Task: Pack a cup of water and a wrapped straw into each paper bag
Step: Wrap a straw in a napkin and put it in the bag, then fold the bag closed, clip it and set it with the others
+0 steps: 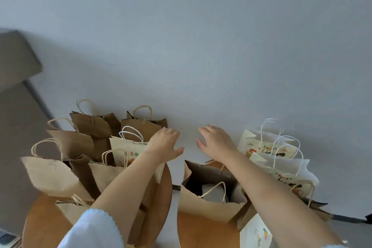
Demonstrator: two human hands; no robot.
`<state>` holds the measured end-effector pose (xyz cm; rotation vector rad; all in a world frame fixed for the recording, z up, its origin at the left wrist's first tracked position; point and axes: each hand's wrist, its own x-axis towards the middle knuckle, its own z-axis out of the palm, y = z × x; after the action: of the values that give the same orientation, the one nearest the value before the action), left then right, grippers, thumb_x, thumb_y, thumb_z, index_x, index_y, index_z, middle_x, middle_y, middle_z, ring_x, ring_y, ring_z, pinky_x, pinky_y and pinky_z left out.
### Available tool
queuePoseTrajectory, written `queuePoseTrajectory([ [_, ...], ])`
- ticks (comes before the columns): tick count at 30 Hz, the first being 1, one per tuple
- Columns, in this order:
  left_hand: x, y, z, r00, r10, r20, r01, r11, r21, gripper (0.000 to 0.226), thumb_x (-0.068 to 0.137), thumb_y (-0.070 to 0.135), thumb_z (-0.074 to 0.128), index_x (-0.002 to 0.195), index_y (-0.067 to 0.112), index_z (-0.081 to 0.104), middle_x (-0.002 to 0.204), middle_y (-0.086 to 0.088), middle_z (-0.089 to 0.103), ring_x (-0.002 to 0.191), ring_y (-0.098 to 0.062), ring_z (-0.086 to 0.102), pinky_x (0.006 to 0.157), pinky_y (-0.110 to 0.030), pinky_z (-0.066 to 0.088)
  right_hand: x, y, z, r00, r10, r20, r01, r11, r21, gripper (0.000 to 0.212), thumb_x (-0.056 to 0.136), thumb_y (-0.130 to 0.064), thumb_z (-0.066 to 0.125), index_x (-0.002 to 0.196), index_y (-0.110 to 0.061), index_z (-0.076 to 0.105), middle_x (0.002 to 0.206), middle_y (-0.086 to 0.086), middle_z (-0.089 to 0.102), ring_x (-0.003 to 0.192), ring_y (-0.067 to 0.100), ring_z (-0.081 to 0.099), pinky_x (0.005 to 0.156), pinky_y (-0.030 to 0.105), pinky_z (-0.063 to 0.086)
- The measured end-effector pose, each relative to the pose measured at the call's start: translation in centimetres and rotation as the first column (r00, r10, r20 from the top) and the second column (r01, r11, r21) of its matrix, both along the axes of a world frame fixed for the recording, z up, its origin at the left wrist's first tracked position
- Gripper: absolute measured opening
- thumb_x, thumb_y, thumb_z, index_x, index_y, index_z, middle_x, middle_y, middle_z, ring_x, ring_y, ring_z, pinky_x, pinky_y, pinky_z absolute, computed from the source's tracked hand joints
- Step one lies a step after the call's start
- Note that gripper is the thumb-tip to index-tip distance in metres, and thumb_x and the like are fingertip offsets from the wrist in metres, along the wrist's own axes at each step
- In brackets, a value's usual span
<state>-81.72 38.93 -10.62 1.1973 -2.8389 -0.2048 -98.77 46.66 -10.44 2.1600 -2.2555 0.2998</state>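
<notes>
Benches [201,225] of warm brown wood, two rounded tops with a narrow gap between them, are carrying the whole batch of paper bags. Kraft bags [80,143], matte, creased and stiff, with twisted paper handles, are crowding below and outward of the left hand [165,143]. Cream printed bags [269,151] with thin white cord handles are standing just outward of the right hand [215,143]. One open kraft bag [211,205] is gaping under the right forearm, nearer the person than either grip, with something pale showing inside; whether that is a cup is unclear. No cup of water or wrapped straw is plainly showing anywhere.

Both hands are hovering apart over the gap, fingers spread and loose, each grip wide and holding nothing. Judging from this, the person is reaching for the next bag or item. Doing it well probably means spreading a bag's mouth fully, lowering the cup upright onto the flat base, then sliding the straw alongside; thin paper walls will be buckling easily under a careless push.
</notes>
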Motion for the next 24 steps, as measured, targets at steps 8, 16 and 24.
queuePoseTrajectory([
  [8,13.0,-0.4,3.5,0.977,0.204,-0.063,-0.21,0.973,-0.1,0.055,0.097,0.042,0.043,0.143,0.014,0.037,0.15,-0.001,0.036,0.14,-0.018,0.028,0.113,-0.029,0.023,12.7,-3.7,2.6,0.985,0.171,-0.026,-0.17,0.984,0.061,0.044,0.099,-0.038,0.04,0.131,-0.009,0.049,0.133,0.006,0.051,0.123,0.025,0.046,0.101,0.034,0.038],
  [16,35.9,2.3,4.8,0.842,0.521,-0.139,-0.534,0.843,-0.073,0.048,0.094,0.041,0.047,0.134,0.015,0.048,0.141,0.001,0.046,0.134,-0.018,0.035,0.107,-0.031,0.033,34.0,-5.3,3.7,0.93,0.356,0.097,-0.361,0.932,0.043,0.049,0.1,-0.036,0.038,0.141,-0.01,0.039,0.145,0.004,0.041,0.131,0.022,0.039,0.105,0.034,0.036],
  [24,56.2,7.2,4.1,0.632,0.762,-0.139,-0.774,0.629,-0.07,0.045,0.095,0.045,0.045,0.125,0.013,0.053,0.131,0.001,0.054,0.125,-0.018,0.044,0.097,-0.03,0.042,55.0,-4.7,3.9,0.806,0.587,0.079,-0.589,0.808,0.0,0.049,0.1,-0.036,0.039,0.143,-0.012,0.038,0.145,0.004,0.042,0.131,0.023,0.041,0.106,0.034,0.036],
])
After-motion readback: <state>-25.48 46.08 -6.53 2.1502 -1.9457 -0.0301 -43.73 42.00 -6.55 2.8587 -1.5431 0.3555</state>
